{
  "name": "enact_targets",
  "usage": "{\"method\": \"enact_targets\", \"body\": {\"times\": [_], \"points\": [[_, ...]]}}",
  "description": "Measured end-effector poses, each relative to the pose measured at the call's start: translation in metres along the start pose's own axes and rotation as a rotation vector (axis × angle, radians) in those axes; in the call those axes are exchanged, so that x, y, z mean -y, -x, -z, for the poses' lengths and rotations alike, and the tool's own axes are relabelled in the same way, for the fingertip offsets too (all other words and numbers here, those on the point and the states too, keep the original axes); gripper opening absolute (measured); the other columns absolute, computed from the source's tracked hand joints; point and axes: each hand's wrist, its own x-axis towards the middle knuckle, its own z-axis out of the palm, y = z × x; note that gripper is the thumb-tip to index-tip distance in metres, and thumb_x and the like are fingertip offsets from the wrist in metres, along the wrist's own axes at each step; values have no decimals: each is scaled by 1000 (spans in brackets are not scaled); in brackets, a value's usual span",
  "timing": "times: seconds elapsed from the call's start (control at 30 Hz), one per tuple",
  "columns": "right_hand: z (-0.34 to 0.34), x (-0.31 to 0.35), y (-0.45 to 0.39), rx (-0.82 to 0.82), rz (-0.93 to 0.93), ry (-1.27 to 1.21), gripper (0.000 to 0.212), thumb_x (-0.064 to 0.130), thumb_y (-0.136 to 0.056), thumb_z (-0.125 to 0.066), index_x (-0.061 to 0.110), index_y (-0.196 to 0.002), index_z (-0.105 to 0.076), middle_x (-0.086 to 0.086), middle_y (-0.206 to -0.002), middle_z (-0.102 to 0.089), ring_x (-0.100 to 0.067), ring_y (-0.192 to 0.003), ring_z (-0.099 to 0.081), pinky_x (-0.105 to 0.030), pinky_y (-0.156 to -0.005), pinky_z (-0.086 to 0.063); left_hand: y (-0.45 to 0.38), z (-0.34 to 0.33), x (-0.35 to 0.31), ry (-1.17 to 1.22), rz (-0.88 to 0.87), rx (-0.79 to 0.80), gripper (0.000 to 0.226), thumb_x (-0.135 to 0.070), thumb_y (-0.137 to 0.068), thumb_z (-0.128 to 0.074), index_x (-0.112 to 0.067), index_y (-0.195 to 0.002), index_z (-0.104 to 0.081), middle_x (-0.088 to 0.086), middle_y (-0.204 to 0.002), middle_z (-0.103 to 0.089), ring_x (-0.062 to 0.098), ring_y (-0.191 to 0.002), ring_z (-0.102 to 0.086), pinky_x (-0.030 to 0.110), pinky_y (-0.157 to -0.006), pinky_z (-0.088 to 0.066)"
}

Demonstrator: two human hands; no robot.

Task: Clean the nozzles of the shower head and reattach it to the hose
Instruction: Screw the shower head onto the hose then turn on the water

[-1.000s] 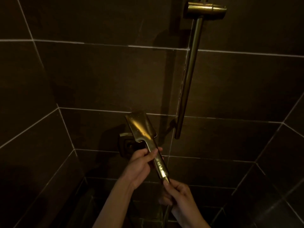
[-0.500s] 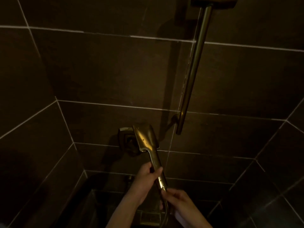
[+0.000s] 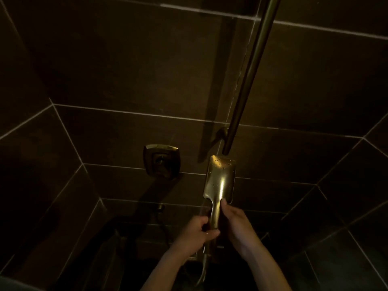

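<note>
Dark tiled shower walls [image 3: 126,70], brass rail [image 3: 249,80], both hands, L [image 3: 195,234] & R [image 3: 237,225], gripping shower head [image 3: 220,181] handle

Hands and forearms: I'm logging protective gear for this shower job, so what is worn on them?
Nothing that shows: the left hand and right hand are bare, without gloves, and both forearms are uncovered to the frame's lower edge. No rings, watch or sleeves are visible in the dim light.

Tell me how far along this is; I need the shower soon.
Cleaning cannot be judged: the shower head shows its wet back. In hand: left hand and right hand both grip the handle, hose hanging below. Whether the joint is tight is hidden. Left: hanging it on the rail.
</note>
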Motion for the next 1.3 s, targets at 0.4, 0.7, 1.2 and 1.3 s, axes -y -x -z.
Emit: {"method": "enact_targets", "body": {"times": [0.4,0.7,1.2,1.3], "points": [[27,-30,-26,-301,-40,-181,53,49,-89,-50,3,-104,-71,-13,-90,-71,-20,-79,-69,-34,-74,-50,-79,126,-12,-810,-304,-566,29,-27,-103,-43,-18,-124,-61,3,-124,-56,10,-102,-55,21,-83,-43],[43,-28,-17,-371,-138,-417,40,36,-95,-49,5,-113,-66,-12,-84,-70,-23,-81,-65,-38,-78,-49,-181,181,0,-1536,-395,-299,43,-33,-104,-37,-13,-139,-51,7,-142,-51,24,-133,-41,35,-116,-26],[49,-12,3,-424,-71,-367,35,28,-102,-40,2,-105,-64,-10,-80,-63,-20,-78,-58,-32,-79,-45,-189,174,11,-1830,-232,-222,60,-53,-101,-22,-15,-134,-55,8,-140,-53,24,-139,-36,43,-123,-6],[51,-10,7,-407,-68,-367,35,28,-102,-39,4,-104,-65,-9,-79,-64,-21,-79,-58,-33,-79,-45,-186,172,6,-1790,-224,-208,59,-52,-102,-21,-15,-131,-57,6,-138,-55,22,-137,-38,43,-123,-7]]}}
